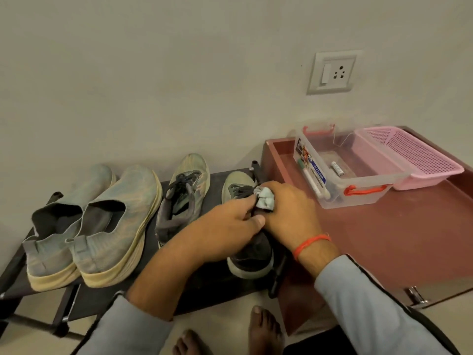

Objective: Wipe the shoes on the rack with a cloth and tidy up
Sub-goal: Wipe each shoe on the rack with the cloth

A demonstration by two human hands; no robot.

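At the far left, a pair of grey-blue slip-on shoes (94,226) with cream soles is seen side by side on the low black rack (15,275), heels toward the camera and toes toward the wall. Just beside them to the right, a greenish laced sneaker (183,194) is set on the same rack with its laces loose. Next to it, its partner, the right-hand sneaker (249,254), is stood at the rack's right end; its toe is seen beyond the hands and its dark heel below them.

The left hand (225,226) is laid over the middle of this sneaker, the fingers curled down around the upper and the thumb pointed right, so its grip is closed on the shoe. The right hand (286,208), with a red thread at the wrist, is placed just beside it, and a small crumpled pale-blue cloth (265,199) is clenched in its grip and pressed to the laced area near the tongue. Two bare feet are seen on the floor below.

To the right, a reddish-brown bench (384,239) carries a clear plastic box (358,190) with red clasps, holding small items. A pink mesh basket (414,155) is touching the box on its right side.
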